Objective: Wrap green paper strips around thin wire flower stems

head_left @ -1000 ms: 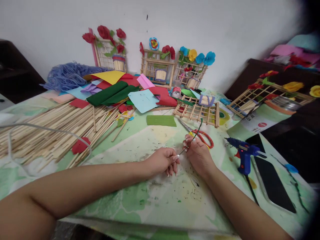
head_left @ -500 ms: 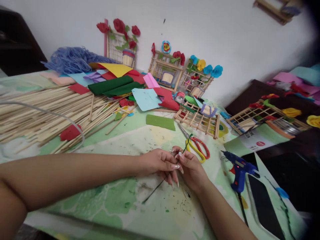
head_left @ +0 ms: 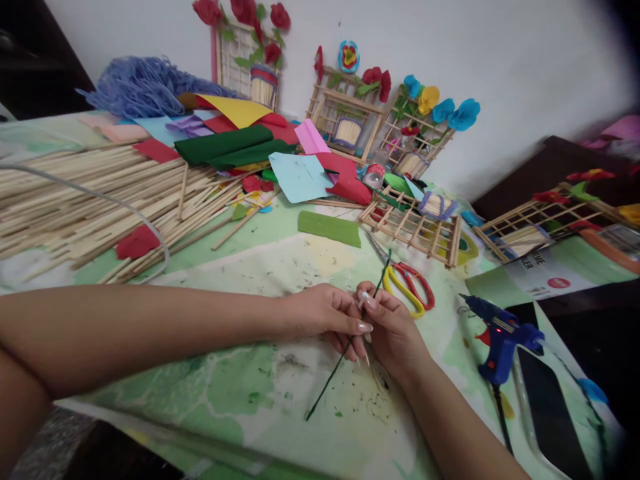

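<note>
A thin dark green stem [head_left: 327,385], like paper-wrapped wire, slants between both hands above the table. My left hand [head_left: 325,317] pinches it near its middle between thumb and fingers. Just above that grip, my right hand [head_left: 397,330] pinches the same stem with thumb and forefinger. The stem's upper end passes in front of the scissors [head_left: 405,287], which have red and yellow handles and lie behind my right hand. A strip of light green crepe paper [head_left: 329,229] lies flat beyond the hands.
Bamboo sticks [head_left: 100,200] cover the left side, with coloured paper sheets [head_left: 300,177] behind. A blue glue gun [head_left: 500,333] and a phone [head_left: 553,407] lie at right. Stick lattices with paper flowers, such as one lattice [head_left: 410,230], stand or lie at the back.
The camera view has shifted, so the back objects appear higher and the right-hand ones further right. Both hands still hold the stem, and more of its upper end shows above my right hand.
</note>
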Available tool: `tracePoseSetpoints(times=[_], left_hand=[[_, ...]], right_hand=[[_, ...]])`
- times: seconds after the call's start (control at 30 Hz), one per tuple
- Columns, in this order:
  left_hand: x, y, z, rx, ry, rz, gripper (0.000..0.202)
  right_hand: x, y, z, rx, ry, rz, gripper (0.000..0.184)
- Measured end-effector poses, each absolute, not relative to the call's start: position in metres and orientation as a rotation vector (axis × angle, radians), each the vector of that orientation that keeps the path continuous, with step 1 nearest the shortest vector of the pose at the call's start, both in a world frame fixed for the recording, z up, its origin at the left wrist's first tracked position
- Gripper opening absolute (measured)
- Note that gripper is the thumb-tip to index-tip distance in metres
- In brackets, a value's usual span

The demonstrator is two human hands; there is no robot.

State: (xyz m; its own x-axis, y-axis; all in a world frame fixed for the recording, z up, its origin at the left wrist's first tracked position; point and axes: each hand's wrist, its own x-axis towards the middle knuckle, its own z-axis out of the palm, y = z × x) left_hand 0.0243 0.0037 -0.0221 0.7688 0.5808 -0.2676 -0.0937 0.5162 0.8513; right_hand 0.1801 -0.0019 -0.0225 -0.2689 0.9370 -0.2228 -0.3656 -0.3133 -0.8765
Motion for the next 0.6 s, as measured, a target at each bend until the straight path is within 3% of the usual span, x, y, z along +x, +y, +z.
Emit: tracePoseSetpoints(times=[0.6], left_hand=[[0.0192, 0.0030, -0.0262, 0.915, 0.520, 0.441, 0.039]], right_hand=[[0.1836, 0.0015, -0.0225, -0.946, -0.943, 1.694, 0.020]])
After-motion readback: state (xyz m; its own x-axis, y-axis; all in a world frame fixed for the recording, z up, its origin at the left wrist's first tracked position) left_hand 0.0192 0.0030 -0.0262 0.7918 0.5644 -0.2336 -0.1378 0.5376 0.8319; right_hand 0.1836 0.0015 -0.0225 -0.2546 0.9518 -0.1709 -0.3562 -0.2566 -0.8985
